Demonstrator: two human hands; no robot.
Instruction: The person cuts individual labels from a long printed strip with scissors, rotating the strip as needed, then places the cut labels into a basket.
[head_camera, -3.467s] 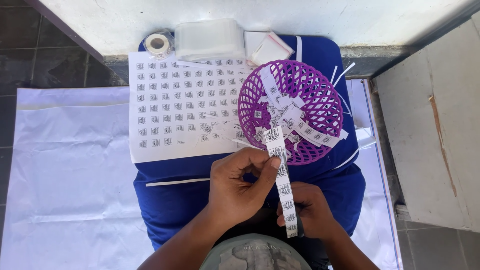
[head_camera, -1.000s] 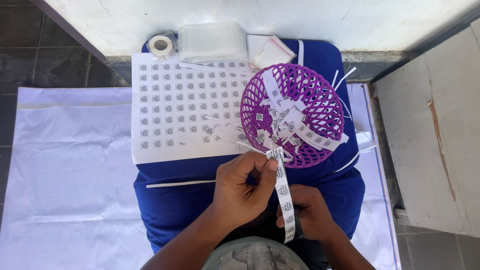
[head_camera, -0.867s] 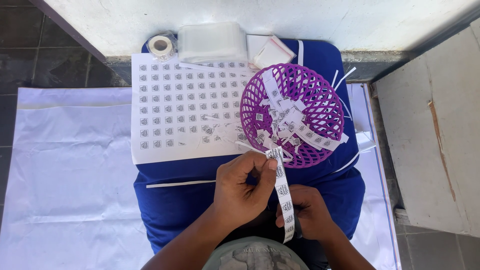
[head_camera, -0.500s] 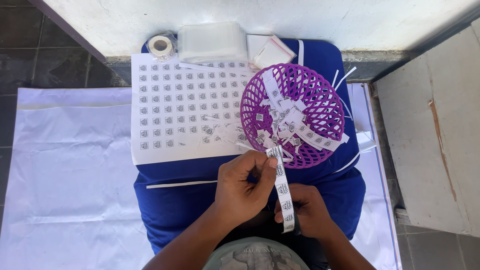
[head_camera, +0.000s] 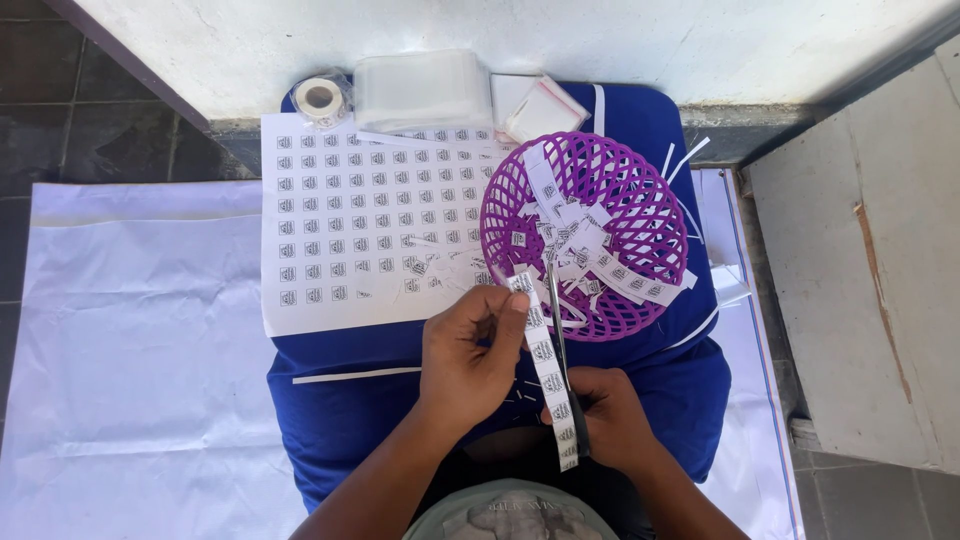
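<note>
My left hand (head_camera: 468, 360) pinches the top of a long paper strip (head_camera: 543, 358) printed with small square labels. My right hand (head_camera: 610, 418) grips a pair of scissors (head_camera: 558, 320), whose blades run up along the strip's right edge toward the basket. Just beyond the hands sits a round purple lattice basket (head_camera: 585, 230) holding several cut strips and small label pieces. To its left lies a white sheet (head_camera: 350, 225) printed with a grid of the same small squares. Everything rests on a blue cushion (head_camera: 360, 410).
A tape roll (head_camera: 321, 98), a stack of clear plastic bags (head_camera: 422, 90) and a small flat packet (head_camera: 543, 107) line the cushion's far edge by the wall. A white plastic sheet (head_camera: 130, 350) covers the floor to the left. A pale board (head_camera: 860, 280) stands to the right.
The strip has shifted slightly in my hands and the scissors' blades have moved up along its edge. The basket and sheet stay put.
</note>
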